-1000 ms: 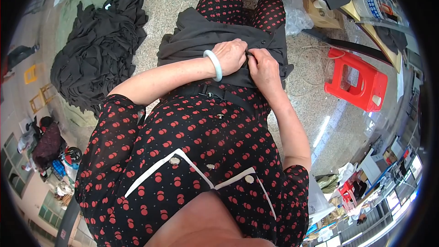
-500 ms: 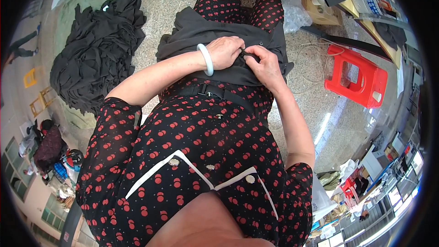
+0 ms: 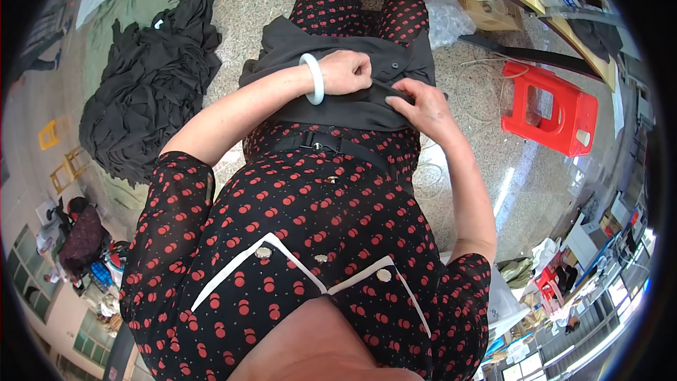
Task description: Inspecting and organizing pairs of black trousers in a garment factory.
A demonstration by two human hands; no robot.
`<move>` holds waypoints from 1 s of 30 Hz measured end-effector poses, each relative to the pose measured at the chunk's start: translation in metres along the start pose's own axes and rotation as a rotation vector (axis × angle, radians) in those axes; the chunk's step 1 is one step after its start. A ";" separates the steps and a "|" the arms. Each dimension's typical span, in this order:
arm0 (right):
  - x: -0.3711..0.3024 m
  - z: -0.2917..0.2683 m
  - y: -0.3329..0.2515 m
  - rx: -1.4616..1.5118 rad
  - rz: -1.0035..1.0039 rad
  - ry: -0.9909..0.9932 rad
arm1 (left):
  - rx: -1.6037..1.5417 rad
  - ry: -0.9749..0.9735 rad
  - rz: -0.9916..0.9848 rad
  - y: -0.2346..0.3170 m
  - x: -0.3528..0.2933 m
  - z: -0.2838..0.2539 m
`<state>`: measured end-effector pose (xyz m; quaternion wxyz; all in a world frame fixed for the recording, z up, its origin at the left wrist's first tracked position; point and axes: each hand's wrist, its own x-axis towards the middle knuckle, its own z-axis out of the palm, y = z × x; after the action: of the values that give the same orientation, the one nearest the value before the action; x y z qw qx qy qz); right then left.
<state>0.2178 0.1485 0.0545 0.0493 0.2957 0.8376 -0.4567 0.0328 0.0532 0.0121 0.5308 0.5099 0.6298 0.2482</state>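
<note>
Across my lap lies a dark grey garment (image 3: 338,114) with small dark buttons (image 3: 395,65) near its right part. My left hand (image 3: 343,72), with a pale bangle (image 3: 314,79) on the wrist, is closed on a fold of this cloth, its fingertips mostly tucked from sight. Over the right part of the garment is my right hand (image 3: 425,109); its thumb and forefinger stand apart, with dark cloth showing between them. A raised fold runs from the left hand toward the right one.
A big heap of dark cloth (image 3: 148,92) lies on green fabric (image 3: 144,0) on the floor at left. At right stands a red plastic stool (image 3: 553,109). A table edge (image 3: 592,49), a cardboard box (image 3: 486,14) and clear plastic sheeting (image 3: 451,17) are at the far right.
My hands were together, pinching the dark cloth at one spot. They have drawn apart, the right one moving right and toward me with its thumb and forefinger spreading.
</note>
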 end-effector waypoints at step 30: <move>0.007 0.016 0.032 -0.065 -0.123 0.333 | -0.018 0.223 -0.164 0.017 0.056 0.035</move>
<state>0.2262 0.1524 0.0191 -0.1086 0.3139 0.8649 -0.3762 0.0760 0.1020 -0.0070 0.4807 0.4212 0.7222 0.2646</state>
